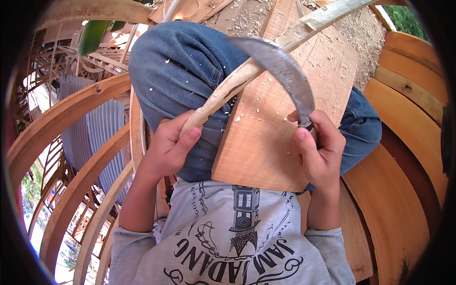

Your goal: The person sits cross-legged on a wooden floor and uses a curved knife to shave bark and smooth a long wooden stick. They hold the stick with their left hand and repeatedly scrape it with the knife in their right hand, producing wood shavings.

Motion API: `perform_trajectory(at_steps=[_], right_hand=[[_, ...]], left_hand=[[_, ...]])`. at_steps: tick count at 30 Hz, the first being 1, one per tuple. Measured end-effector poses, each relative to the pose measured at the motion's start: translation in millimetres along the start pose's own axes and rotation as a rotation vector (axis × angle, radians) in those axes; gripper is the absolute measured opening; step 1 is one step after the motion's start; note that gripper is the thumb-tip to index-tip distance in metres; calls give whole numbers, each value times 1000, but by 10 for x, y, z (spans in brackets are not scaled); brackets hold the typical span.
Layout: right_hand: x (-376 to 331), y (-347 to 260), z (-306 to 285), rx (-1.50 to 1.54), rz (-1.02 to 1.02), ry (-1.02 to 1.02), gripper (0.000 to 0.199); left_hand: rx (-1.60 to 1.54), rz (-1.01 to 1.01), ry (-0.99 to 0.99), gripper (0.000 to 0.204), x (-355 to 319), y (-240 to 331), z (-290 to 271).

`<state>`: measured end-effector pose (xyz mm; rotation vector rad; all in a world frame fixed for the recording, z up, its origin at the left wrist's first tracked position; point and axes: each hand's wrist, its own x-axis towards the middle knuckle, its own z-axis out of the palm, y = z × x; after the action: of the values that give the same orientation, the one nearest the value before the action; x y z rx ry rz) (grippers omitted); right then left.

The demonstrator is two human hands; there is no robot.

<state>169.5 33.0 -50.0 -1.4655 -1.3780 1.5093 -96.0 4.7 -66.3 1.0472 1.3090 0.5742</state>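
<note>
My left hand (173, 142) is closed round the near end of a long, pale, peeled stick (223, 95). The stick slants up to the right, past the upper edge of the view. In my right hand (319, 147) is the handle of a sickle (289, 76) with a curved grey metal blade. The blade arcs up and to the left, lying across the stick; whether its edge touches the wood I cannot tell. Most of the handle is hidden by my fingers. Beneath both lies a broad wooden board (266, 147) across my lap, sprinkled with shavings.
My legs in blue jeans (175, 71) are bent on either side of the board. Curved wooden ribs (71, 109) rise at the left, with corrugated sheets (107, 137) beyond. Curved planks (389, 204) line the right. Shavings (365, 52) litter the floor at the upper right.
</note>
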Motion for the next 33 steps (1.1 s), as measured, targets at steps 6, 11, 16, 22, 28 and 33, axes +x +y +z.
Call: perform_trajectory(at_steps=[6, 11, 16, 22, 28, 33], right_hand=[[58, -39, -100, 29, 115, 48, 22], [24, -8, 2, 119, 87, 102, 20], [37, -29, 57, -44, -94, -136, 22], [27, -44, 78, 104, 50, 7, 21], [41, 10, 55, 125, 34, 57, 21], [98, -81, 1, 254, 116, 109, 17]], left_hand=[[69, 29, 27, 46, -20, -22, 48], [77, 37, 25, 47, -32, -62, 35], [87, 39, 28, 48, -26, -71, 36], [110, 36, 37, 48, -20, -53, 45], [96, 7, 11, 48, -21, -56, 15], [57, 8, 20, 47, -23, -56, 23]])
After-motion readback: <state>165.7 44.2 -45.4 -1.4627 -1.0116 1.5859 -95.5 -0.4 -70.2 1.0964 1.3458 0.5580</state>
